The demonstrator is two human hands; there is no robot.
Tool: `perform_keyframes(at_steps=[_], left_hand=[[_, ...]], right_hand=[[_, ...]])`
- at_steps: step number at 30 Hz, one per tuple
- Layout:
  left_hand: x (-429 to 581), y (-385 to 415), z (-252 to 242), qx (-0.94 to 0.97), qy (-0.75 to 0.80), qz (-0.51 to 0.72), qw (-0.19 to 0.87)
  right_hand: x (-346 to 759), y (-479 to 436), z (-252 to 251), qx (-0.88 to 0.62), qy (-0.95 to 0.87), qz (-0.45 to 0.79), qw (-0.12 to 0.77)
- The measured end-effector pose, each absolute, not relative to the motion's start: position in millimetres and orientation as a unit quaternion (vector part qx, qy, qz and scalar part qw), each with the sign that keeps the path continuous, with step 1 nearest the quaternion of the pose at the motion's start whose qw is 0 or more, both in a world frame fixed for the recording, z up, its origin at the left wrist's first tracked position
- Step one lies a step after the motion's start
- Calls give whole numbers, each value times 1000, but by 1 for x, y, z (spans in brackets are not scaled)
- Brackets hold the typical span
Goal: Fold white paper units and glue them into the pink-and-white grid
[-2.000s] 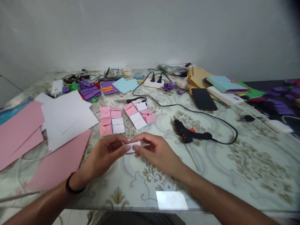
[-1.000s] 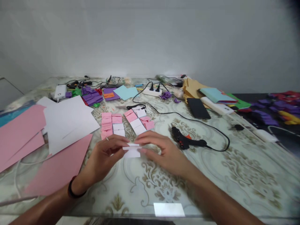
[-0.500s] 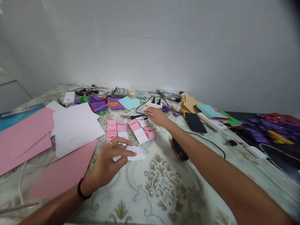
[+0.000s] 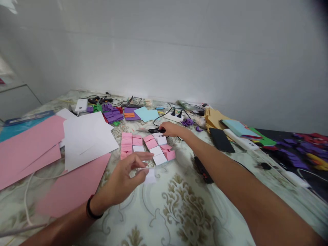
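My left hand (image 4: 129, 176) pinches a small white piece of paper (image 4: 150, 176) above the tablecloth; the paper is blurred. Farther back, my right hand (image 4: 172, 129) has its fingers closed on the black handles of a pair of scissors (image 4: 153, 130), whose blades point left. Just in front of the scissors lie two groups of folded pink and white paper pieces, a left group (image 4: 126, 141) and a right group (image 4: 157, 155). Part of the left group is behind my left hand.
White sheets (image 4: 87, 136) and pink sheets (image 4: 28, 147) overlap at left. Purple strips (image 4: 111, 112), blue paper (image 4: 147, 113) and a power strip (image 4: 174, 117) lie toward the wall. A black phone (image 4: 221, 140) and brown envelopes (image 4: 214, 118) are at right. A black tool (image 4: 203, 170) lies beside my right forearm.
My right hand has reached the scissors and closed on their handles. The left hand stays near the same place with the white paper, its index finger now lifted. The view has shifted slightly.
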State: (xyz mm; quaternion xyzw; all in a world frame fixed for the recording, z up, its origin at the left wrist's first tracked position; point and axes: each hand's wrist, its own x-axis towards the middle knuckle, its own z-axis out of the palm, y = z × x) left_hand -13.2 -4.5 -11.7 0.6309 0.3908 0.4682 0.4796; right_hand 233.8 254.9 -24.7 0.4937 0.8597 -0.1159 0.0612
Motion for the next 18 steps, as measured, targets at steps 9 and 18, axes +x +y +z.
perform_keyframes(at_steps=[9,18], left_hand=[[-15,-6,-12,663,369,420,498],[-18,-4,-13,654,322,439,525]], right_hand=[[278,234,19,536,815,-163,-150],[266,68,23,421,756,-373,-334]])
